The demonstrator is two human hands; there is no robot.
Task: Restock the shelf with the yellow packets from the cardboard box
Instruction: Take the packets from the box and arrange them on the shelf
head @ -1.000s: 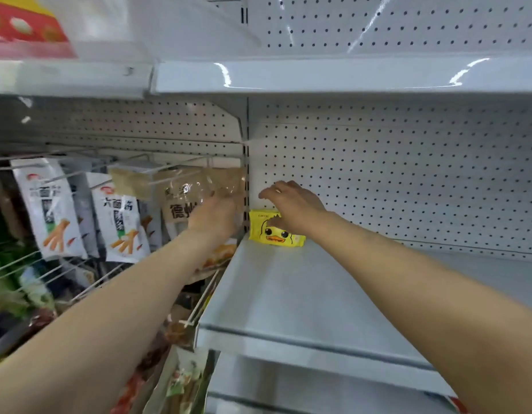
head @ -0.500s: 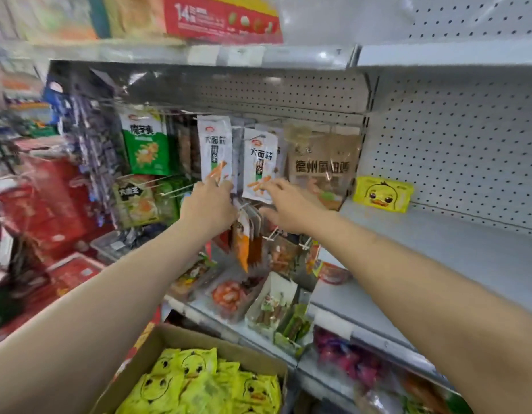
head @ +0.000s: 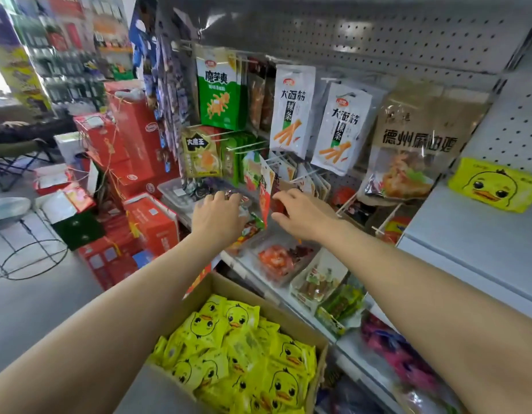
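Stacked red cardboard gift cartons stand on the shop floor at far left, beside a pegboard rack of hanging snack bags. The person's left hand reaches out over the open brown cardboard box, palm down, fingers loosely extended and holding nothing. Just beside it, the right hand also hovers empty, fingers relaxed and slightly spread, in front of small hanging sachets. Below both forearms, the box brims with glossy yellow packets printed with a cartoon duck face, heaped in loose layers. On the pegs behind hang 2 white noodle-stick bags and a large tan pouch. At far right, 1 yellow duck packet stands against the perforated back panel on the pale grey metal shelf, well apart from both hands.
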